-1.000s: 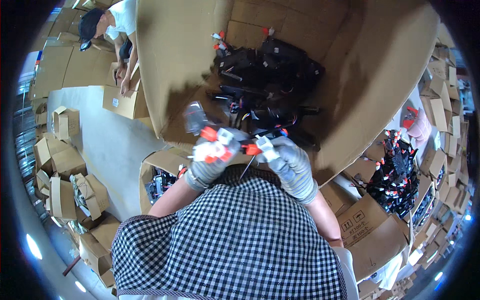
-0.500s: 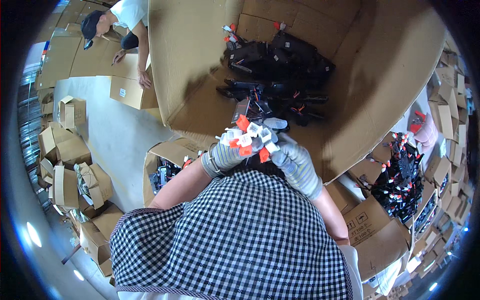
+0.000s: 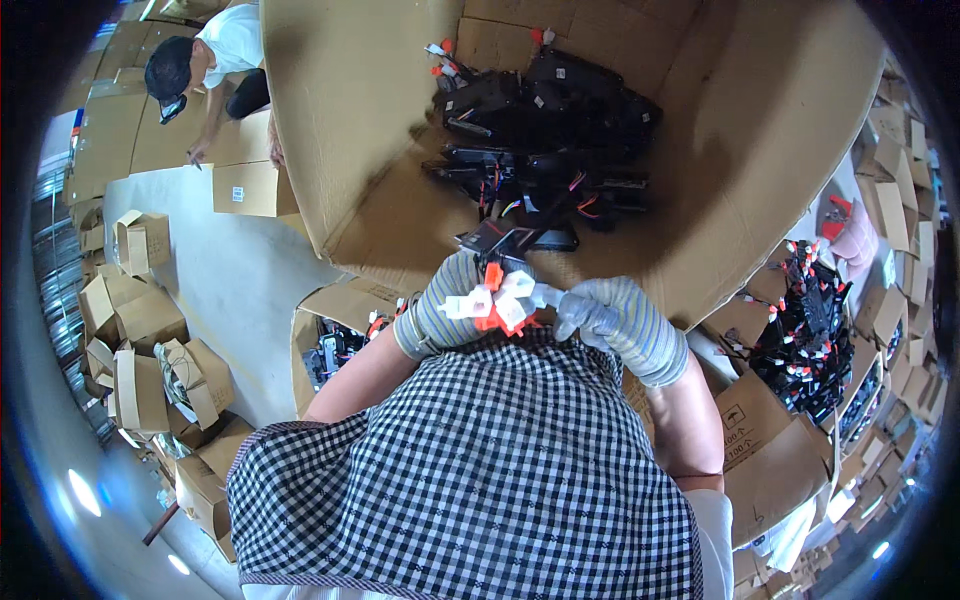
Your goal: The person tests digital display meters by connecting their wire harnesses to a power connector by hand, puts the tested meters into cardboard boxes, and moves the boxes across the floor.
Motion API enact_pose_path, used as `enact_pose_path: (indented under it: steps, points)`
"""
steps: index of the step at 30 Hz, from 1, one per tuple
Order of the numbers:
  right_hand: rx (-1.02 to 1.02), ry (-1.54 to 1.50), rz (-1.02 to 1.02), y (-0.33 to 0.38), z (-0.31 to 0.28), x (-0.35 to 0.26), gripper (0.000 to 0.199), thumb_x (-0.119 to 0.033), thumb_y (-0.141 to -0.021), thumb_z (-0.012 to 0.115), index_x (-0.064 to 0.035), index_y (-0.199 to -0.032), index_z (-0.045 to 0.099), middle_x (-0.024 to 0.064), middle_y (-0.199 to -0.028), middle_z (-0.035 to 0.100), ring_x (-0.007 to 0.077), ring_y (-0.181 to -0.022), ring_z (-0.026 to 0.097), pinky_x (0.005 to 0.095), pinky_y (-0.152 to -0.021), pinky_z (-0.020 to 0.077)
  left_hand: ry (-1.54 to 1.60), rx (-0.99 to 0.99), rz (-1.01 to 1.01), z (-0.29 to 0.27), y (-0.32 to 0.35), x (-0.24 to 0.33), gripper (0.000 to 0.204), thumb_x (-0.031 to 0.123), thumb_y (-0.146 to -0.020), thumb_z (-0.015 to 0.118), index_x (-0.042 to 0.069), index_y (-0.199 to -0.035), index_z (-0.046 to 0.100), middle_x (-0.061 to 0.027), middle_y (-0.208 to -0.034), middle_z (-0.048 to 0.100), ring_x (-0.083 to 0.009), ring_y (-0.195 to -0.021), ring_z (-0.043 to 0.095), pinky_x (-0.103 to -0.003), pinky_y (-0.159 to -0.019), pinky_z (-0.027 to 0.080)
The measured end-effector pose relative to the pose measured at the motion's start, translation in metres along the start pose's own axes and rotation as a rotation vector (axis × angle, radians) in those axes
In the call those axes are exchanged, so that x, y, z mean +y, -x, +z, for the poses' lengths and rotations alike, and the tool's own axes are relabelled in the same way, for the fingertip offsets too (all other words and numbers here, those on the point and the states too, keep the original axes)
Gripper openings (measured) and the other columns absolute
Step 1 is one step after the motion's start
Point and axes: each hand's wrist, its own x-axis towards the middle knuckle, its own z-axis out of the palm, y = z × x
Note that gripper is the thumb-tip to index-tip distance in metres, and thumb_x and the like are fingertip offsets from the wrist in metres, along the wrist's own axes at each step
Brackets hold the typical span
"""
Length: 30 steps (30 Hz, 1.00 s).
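Note:
In front of my checked apron, my gloved left hand (image 3: 447, 305) is closed round a bundle of white and red wire connectors (image 3: 503, 303). A flat black piece (image 3: 488, 237) sticks out just beyond that hand; whether it belongs to the bundle I cannot tell. My right hand (image 3: 635, 330), in a striped glove with grey fingertips, is at the bundle's right side with its fingers curled in. Blur hides what lies between those fingertips. Beyond both hands, several black units (image 3: 560, 110) with coloured wires and similar connectors lie inside a large cardboard box (image 3: 370, 120).
A heap of black parts with white and red connectors (image 3: 805, 340) stands at the right. Another opened carton (image 3: 335, 325) holding parts is at left. Small open boxes (image 3: 140, 305) line the floor. Far left, another person (image 3: 225, 50) bends over a carton (image 3: 245, 190).
My right hand has drawn back and to the right, and the connector bundle has turned in my left hand. The view has shifted slightly. The other person's head is lower.

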Motion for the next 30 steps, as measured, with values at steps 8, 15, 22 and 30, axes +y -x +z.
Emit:
enact_pose_path:
  steps: [8, 15, 22, 30]
  points:
    - [-0.279, -0.388, 0.129, -0.023, -0.001, 0.031, 0.030, -0.030, -0.084, 0.061, -0.0018, -0.076, 0.065, 0.0020, -0.066, 0.057, 0.0025, -0.049, 0.040, 0.0183, -0.043, 0.0276, -0.002, -0.040, 0.091, -0.011, 0.005, -0.011, 0.033, 0.026, -0.066, 0.073, 0.007, -0.091, 0.062, -0.0079, -0.090, 0.061, -0.0278, -0.086, 0.058, -0.036, -0.078, 0.044]
    - [0.364, -0.012, -0.273, -0.035, 0.035, 0.040, 0.029, -0.028, -0.092, 0.052, -0.0014, -0.087, 0.063, 0.0039, -0.067, 0.059, 0.0079, -0.055, 0.048, 0.0252, -0.052, 0.0404, 0.030, 0.061, -0.052, -0.011, 0.011, -0.018, 0.035, 0.022, -0.066, 0.074, 0.006, -0.094, 0.061, -0.0088, -0.088, 0.061, -0.0264, -0.083, 0.059, -0.035, -0.076, 0.045]
    - [0.305, 0.381, -0.299, -0.041, 0.031, 0.024, 0.029, -0.027, -0.092, 0.050, -0.0019, -0.085, 0.061, 0.0182, -0.074, 0.060, 0.0311, -0.067, 0.061, 0.0359, -0.059, 0.0459, -0.069, 0.142, -0.006, -0.016, -0.002, -0.005, 0.031, 0.026, -0.066, 0.070, 0.008, -0.090, 0.062, -0.0095, -0.085, 0.059, -0.0303, -0.078, 0.058, -0.037, -0.071, 0.045]
    - [1.304, 0.617, -0.198, -0.098, -0.070, 0.069, 0.036, -0.031, -0.089, 0.053, -0.0059, -0.115, 0.053, 0.0168, -0.118, 0.055, 0.0323, -0.097, 0.059, 0.0397, -0.080, 0.0485, 0.332, -0.177, -0.112, -0.025, 0.010, -0.036, 0.021, 0.010, -0.080, 0.066, 0.005, -0.100, 0.061, -0.0069, -0.089, 0.063, -0.0180, -0.081, 0.062, -0.029, -0.075, 0.049]
